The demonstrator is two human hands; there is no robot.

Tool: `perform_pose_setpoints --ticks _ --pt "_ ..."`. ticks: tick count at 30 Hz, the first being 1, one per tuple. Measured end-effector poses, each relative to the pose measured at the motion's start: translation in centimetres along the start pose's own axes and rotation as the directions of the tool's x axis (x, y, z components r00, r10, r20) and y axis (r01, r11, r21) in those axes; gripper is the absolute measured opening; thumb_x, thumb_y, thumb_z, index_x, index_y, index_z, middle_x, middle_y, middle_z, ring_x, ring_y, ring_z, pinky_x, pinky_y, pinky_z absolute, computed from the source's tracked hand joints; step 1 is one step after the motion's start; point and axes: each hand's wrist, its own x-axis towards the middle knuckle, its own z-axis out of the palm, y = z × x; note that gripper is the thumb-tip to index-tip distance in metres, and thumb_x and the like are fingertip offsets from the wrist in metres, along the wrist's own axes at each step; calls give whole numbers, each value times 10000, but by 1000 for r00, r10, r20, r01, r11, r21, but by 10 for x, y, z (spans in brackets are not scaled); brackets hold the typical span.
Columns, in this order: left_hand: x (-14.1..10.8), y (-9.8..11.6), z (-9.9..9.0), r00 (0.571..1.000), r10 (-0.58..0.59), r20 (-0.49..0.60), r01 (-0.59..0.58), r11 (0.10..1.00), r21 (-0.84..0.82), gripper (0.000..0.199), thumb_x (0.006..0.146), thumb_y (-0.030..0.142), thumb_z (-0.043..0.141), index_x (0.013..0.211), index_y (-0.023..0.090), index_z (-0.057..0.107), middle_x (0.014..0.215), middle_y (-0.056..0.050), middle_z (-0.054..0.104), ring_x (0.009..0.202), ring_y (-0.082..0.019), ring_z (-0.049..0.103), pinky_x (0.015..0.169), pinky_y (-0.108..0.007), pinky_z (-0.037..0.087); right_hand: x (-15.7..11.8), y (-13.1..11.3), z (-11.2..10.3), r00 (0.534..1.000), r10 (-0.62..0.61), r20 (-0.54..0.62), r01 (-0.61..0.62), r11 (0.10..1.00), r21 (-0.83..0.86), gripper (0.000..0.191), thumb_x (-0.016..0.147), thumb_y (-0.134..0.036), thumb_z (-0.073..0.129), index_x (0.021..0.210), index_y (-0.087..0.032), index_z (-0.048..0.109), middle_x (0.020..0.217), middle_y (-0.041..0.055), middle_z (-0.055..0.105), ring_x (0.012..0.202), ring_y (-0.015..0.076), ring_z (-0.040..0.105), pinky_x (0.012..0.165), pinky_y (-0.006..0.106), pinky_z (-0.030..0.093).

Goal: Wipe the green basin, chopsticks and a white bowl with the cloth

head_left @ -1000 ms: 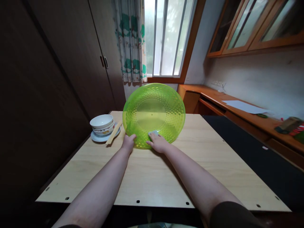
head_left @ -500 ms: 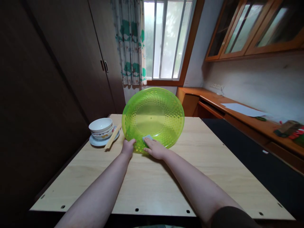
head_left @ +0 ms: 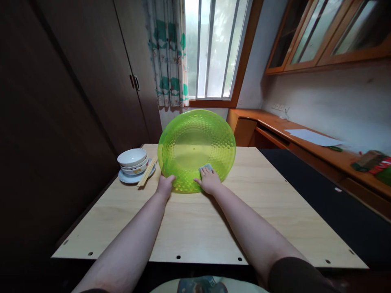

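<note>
A large translucent green basin (head_left: pixel 193 148) stands tilted up on the wooden table, its hollow side facing me. My left hand (head_left: pixel 165 184) grips its lower left rim, thumb inside and the other fingers hidden behind. Against the lower right inner wall, my right hand (head_left: pixel 209 180) presses a small light-blue cloth (head_left: pixel 205 167) under its fingers.
On the pale wooden table (head_left: pixel 195 228), stacked white bowls (head_left: pixel 132 156) sit on a plate (head_left: pixel 128 178) at the left, with chopsticks (head_left: pixel 147 173) leaning beside them. Along the right wall runs an orange-brown desk (head_left: pixel 269 122) with white paper (head_left: pixel 314 137).
My right hand and the cloth have slid right and slightly up along the basin's inner wall. My left hand keeps its hold on the rim. The view has shifted slightly.
</note>
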Motion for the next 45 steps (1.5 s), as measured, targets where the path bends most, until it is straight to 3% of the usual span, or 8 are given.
perform_pose_setpoints --ticks 9,18,26,33,39,42,45 --pt "7 -4 -3 1000 -7 -14 6 999 -46 514 514 176 597 1023 127 647 895 -71 711 884 -245 650 807 -348 519 -12 -21 5 960 -279 2 277 957 82 716 940 -594 250 1467 -112 303 1518 140 305 1416 228 251 1132 427 210" --pt "8 -5 -6 1000 -18 -6 18 999 -39 564 523 177 620 1086 131 632 927 -74 710 879 -241 655 838 -360 516 -9 -4 -3 980 -198 -7 198 979 53 665 941 -564 295 1439 -129 368 1493 138 353 1412 232 261 1125 428 227" --pt "8 -8 -12 996 -80 -24 78 994 -82 587 539 191 618 1123 139 619 953 -69 715 914 -250 658 864 -383 512 -10 -11 3 976 -217 20 215 975 59 725 920 -607 302 1459 -124 335 1510 138 318 1417 247 246 1137 437 194" --pt "7 2 -8 999 -31 20 33 993 -116 621 541 205 660 1158 155 606 1008 -74 714 958 -252 655 884 -367 503 -12 -12 2 975 -220 -5 220 973 66 724 929 -601 276 1452 -105 339 1501 147 334 1411 250 260 1115 455 229" --pt "-1 4 -2 995 3 95 20 971 -237 654 604 348 732 1213 170 573 1115 -105 688 1055 -261 634 914 -372 504 -9 -18 1 973 -232 1 230 966 123 697 941 -582 243 1466 -130 318 1511 132 320 1416 238 248 1119 439 219" --pt "-8 4 4 983 -32 180 68 978 -196 688 557 349 795 1182 141 596 1070 -125 703 1020 -276 648 903 -393 515 -8 -19 3 969 -247 -6 245 958 148 683 947 -570 238 1468 -134 311 1512 127 323 1412 230 258 1116 428 227" --pt "-11 2 7 977 -109 185 133 984 -119 647 506 303 823 1097 112 644 995 -136 721 977 -287 661 907 -421 515 -7 -18 6 970 -242 -10 241 960 139 684 947 -576 228 1475 -146 296 1512 125 326 1414 230 253 1111 434 237"
